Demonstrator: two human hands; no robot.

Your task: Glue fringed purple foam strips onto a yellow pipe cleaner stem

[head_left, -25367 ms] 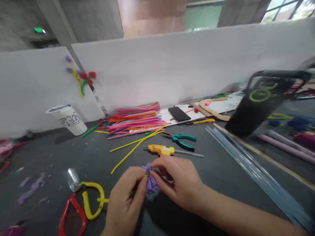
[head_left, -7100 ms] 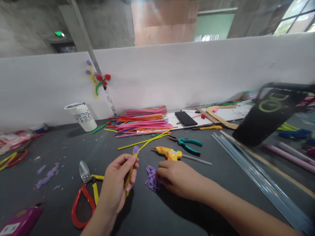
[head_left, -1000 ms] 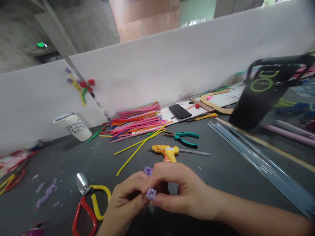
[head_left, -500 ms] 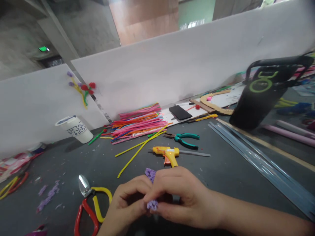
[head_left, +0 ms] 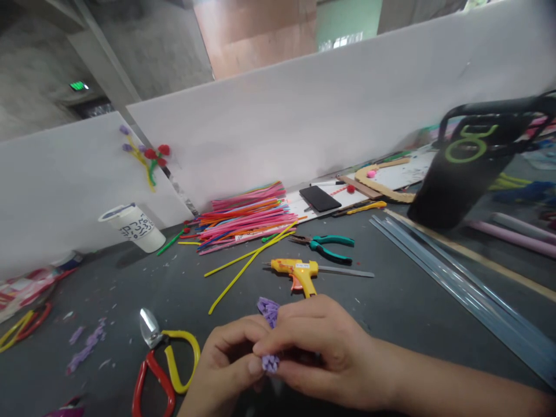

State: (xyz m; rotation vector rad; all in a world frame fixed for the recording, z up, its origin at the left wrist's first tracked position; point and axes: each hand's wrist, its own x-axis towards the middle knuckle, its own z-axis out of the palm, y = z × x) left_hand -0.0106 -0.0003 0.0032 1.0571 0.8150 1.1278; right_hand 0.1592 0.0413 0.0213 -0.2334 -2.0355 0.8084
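Between my two hands is a bundle of purple pipe cleaner (head_left: 270,363), its near end showing at the fingertips and its far end sticking out above the knuckles. My left hand (head_left: 232,356) pinches it from the left with thumb and curled fingers. From the right, my right hand (head_left: 324,350) grips the same bundle, thumb below and fingers over it. The middle of the bundle is hidden by my fingers. Just beyond lies a yellow glue gun (head_left: 299,271) with a glue stick in its back. Cutting pliers (head_left: 152,359) with red and yellow handles rest left of my left hand.
Purple scraps (head_left: 89,347) lie at the left. Behind are a white cup (head_left: 141,229), colourful pipe cleaners (head_left: 247,217), teal-handled pliers (head_left: 324,246) and a phone (head_left: 320,198). Clear glue sticks (head_left: 460,284) and a large black bottle (head_left: 464,168) stretch along the right.
My fingers have shifted slightly on the purple bundle, and its near end now faces me more squarely. Both hands keep hold. The whole view has moved a little.
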